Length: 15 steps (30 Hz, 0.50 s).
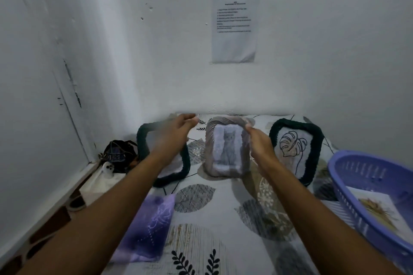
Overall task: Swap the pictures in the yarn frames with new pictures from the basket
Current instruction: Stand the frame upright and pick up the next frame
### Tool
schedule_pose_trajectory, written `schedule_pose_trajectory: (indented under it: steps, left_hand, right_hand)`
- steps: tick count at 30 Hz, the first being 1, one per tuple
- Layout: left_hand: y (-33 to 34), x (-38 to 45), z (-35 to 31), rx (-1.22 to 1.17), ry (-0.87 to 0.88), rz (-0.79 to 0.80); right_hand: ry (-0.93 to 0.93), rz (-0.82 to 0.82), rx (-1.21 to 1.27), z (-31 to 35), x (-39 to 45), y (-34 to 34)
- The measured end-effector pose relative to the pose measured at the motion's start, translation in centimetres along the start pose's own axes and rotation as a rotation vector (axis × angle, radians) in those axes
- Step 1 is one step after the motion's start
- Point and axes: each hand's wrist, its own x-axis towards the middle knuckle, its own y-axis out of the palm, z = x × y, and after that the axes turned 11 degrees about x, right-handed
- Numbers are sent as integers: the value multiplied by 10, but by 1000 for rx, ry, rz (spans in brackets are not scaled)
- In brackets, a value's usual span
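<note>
Head view, cat frame (226, 147) upright, facing camera

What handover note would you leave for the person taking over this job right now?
Right hand pinches the upper right edge of the grey yarn frame with the cat picture.
Left hand hovers open over the left dark green yarn frame.
Right dark green frame holds a leaf drawing.
A purple picture lies on the sheet; the purple basket still holds a picture.
Which swaps are done: cannot tell.

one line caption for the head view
Right hand grips the cat frame; left hand hovers open beside it.
</note>
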Motion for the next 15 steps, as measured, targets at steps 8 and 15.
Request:
schedule_pose_trajectory:
  steps: [8,15]
  left_hand:
    - [75,14,42,-77,-355,-15]
    - [77,12,54,-168,-434,38]
  right_hand:
    - [101,1,-62,-41,13,-15]
    - [139,31,-4,-56,20,-21]
